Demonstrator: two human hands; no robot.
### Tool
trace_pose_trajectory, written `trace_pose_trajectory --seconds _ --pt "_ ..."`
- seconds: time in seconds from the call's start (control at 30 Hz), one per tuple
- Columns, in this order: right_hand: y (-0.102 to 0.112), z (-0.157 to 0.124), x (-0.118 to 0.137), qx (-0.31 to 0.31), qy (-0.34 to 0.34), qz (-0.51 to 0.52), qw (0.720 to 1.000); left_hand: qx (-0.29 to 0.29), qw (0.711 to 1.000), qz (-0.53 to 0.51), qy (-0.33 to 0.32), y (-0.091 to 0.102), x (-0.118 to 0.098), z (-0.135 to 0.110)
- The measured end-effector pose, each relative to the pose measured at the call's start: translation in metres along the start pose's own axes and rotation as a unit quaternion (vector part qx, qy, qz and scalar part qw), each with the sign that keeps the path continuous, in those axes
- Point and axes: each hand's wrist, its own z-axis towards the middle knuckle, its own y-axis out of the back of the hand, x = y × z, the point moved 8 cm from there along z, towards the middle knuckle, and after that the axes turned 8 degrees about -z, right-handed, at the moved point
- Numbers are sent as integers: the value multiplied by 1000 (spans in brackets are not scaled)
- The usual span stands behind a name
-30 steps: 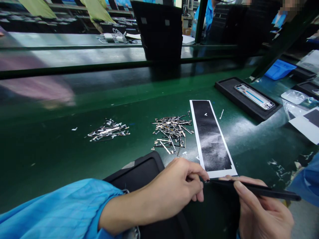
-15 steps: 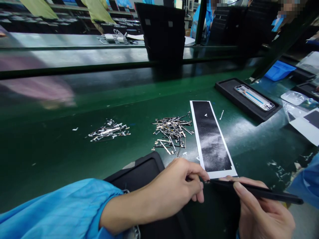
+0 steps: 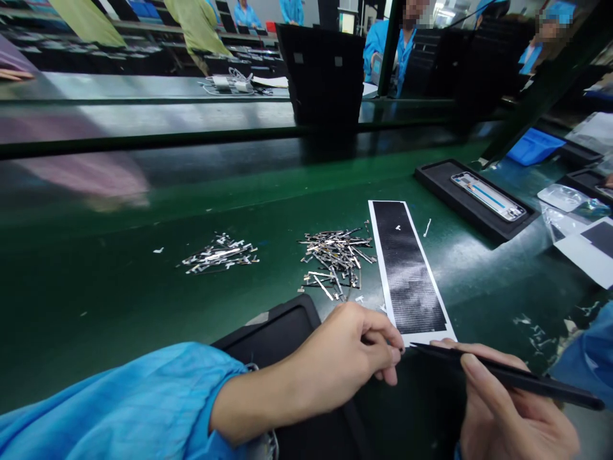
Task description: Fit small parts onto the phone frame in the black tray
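Holding black tweezers [image 3: 541,385], the right grip [image 3: 520,409] is closed around them, just off the near right corner of the black sheet [image 3: 410,275] with white edges. The sheet lies flat on the green bench [image 3: 268,204]. The tweezers' thin tip points at the left grip [image 3: 352,361], which is at the sheet's near left corner. Its fingers are bent in, but the tips are too small to see well, so I cannot tell if they pinch a tiny thing. One little white bit [image 3: 398,228] sits on the far part of the sheet. Just left of the sheet is a messy heap of thin strips [image 3: 335,252], and farther left is a smaller heap [image 3: 218,254]. Left of the sheet's near end is a black tray [image 3: 282,329], partly under the left arm. One thin white strip [image 3: 427,227] lies just right of the sheet. Farther right of it, a phone frame [image 3: 488,196] rests in a black holder [image 3: 438,174]. White scraps [image 3: 536,332] lie right of the sheet's near end.
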Motion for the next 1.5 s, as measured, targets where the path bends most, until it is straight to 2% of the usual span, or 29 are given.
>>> trace_pose_trajectory --seconds 0.07,0.17,0.27,0.33,0.47,0.57,0.63,0.73,0.83,0.9,0.93,1.03,1.1,1.17,1.27,1.43,1.5 --pt "5 1 0 -30 -20 9 999 0 1000 -16 -4 0 -1 -1" --pt "12 4 6 -52 -5 5 999 -4 1000 -22 -15 2 -10 -6" --pt "4 5 14 3 30 0 1000 -21 999 10 -45 7 -26 -16" --pt "-6 1 23 42 53 5 998 -52 993 43 -96 13 -41 -26" --pt "-47 -15 51 153 110 -21 982 -126 973 35 -189 23 -66 -50" --pt "-76 -28 74 231 168 -32 958 -138 968 -45 -204 27 -68 -66" --pt "-88 -34 87 266 195 -20 944 -142 962 -84 -219 30 -68 -77" --pt "-92 -37 99 286 201 21 937 -168 952 -100 -236 41 -65 -94" --pt "-96 -38 104 315 185 25 931 -198 947 -52 -246 55 -61 -111" --pt "-108 -43 107 376 191 -12 907 -220 933 39 -283 62 -63 -126" --pt "-117 -48 109 421 203 -38 883 -228 915 106 -316 63 -66 -135" --pt "-141 -68 112 538 236 -114 801 -219 831 317 -400 52 -74 -160" --pt "-152 -79 113 579 235 -140 768 -194 808 404 -382 48 -72 -167" --pt "-159 -87 113 602 219 -150 753 -172 819 440 -325 50 -66 -170" --pt "-166 -95 112 614 203 -140 750 -143 837 453 -270 54 -60 -175" --pt "-175 -107 105 644 206 -151 721 -128 846 454 -248 59 -47 -176" --pt "-176 -109 100 643 196 -146 726 -119 855 439 -248 61 -41 -174"
